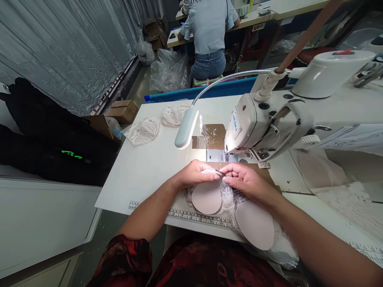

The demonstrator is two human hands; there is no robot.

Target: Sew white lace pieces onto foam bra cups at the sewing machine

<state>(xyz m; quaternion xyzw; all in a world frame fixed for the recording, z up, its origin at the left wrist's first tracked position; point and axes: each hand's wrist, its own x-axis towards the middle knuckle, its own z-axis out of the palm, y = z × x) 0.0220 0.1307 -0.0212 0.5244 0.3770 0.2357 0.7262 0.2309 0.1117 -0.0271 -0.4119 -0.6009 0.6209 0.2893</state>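
Note:
A white lace bra (228, 198) with two smooth pale cups lies at the table's front edge, its right part hanging over. Its left cup (206, 198) rests just under my left hand (201, 173), whose fingers pinch the lace edge. Opposite it, my right hand (239, 177) is closed, fingertips close to the left ones. Between the fingertips shows a small metal tool (220, 173) that looks like thread snips; its grip is mostly hidden in my right fingers. Both hands are just in front of the sewing machine's needle plate (216, 156).
The white sewing machine (242, 119) stands at the right, with a lamp (186, 127) on a bent neck over the table. Two lace cups (145, 131) lie at the back left. Sheer lace fabric (344, 191) spreads at right. A co-worker (208, 36) sits beyond the table.

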